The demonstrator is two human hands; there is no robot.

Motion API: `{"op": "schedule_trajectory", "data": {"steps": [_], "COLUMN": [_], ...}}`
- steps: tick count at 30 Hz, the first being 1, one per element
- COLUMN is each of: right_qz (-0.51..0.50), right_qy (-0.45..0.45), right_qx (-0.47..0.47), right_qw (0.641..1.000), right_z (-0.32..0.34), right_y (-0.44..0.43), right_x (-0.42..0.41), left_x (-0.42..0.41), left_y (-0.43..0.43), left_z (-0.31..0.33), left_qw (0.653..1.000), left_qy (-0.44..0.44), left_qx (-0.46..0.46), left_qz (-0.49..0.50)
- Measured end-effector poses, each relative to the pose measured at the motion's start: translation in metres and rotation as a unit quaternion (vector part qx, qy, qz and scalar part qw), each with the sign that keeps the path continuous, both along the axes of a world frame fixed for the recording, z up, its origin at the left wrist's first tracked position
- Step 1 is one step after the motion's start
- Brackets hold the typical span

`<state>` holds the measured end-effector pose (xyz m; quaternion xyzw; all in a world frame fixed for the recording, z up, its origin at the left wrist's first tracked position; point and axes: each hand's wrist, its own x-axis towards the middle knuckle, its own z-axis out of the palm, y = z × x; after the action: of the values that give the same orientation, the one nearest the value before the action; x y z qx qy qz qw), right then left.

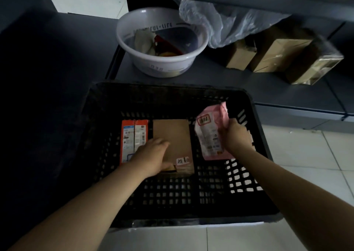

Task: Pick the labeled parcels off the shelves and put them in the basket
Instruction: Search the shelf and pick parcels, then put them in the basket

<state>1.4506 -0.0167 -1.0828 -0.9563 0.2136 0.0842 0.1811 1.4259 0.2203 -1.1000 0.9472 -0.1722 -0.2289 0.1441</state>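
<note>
Right hand (236, 136) pinches crinkly pink pouch (208, 134) above slotted black plastic basket (172, 90).

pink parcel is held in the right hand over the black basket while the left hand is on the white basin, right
Not quite. In the head view the left hand rests on the brown box lying in the black basket, not on the white basin, which sits untouched on the shelf behind. The right hand does hold the pink parcel over the basket.
</note>
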Motion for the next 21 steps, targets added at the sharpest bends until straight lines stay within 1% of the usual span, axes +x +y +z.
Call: {"op": "schedule_trajectory", "data": {"steps": [2, 4, 7, 9, 11, 15, 19, 20, 21], "right_qz": [-0.025, -0.043, -0.081, -0.107, -0.118, -0.092, -0.068, -0.054, -0.032], "right_qy": [0.033, 0.061, 0.094, 0.105, 0.107, 0.106, 0.117, 0.121, 0.129], "right_qx": [0.011, 0.026, 0.068, 0.093, 0.110, 0.144, 0.197, 0.199, 0.185], "right_qw": [0.999, 0.997, 0.990, 0.984, 0.981, 0.980, 0.971, 0.971, 0.974], "right_z": [-0.019, -0.036, -0.056, -0.069, -0.080, -0.095, -0.113, -0.108, -0.085], "right_y": [0.000, 0.002, 0.004, 0.003, 0.003, 0.009, 0.006, 0.007, 0.012], "right_x": [0.006, 0.012, 0.020, 0.026, 0.029, 0.024, 0.018, 0.019, 0.018], "left_x": [0.003, 0.005, 0.003, 0.002, 0.003, 0.006, 0.004, 0.005, 0.005], "left_y": [-0.003, 0.000, 0.007, 0.010, 0.013, 0.013, 0.011, 0.013, 0.013], "left_z": [-0.012, -0.025, -0.042, -0.048, -0.051, -0.052, -0.042, -0.037, -0.027], "left_qw": [0.996, 0.990, 0.980, 0.978, 0.978, 0.975, 0.977, 0.975, 0.974], "left_qy": [0.015, 0.027, 0.004, -0.028, -0.038, -0.026, -0.009, -0.009, -0.011], "left_qx": [0.069, 0.120, 0.174, 0.175, 0.174, 0.195, 0.187, 0.192, 0.199], "left_qz": [-0.054, -0.076, -0.100, -0.107, -0.112, -0.107, -0.104, -0.109, -0.111]}}
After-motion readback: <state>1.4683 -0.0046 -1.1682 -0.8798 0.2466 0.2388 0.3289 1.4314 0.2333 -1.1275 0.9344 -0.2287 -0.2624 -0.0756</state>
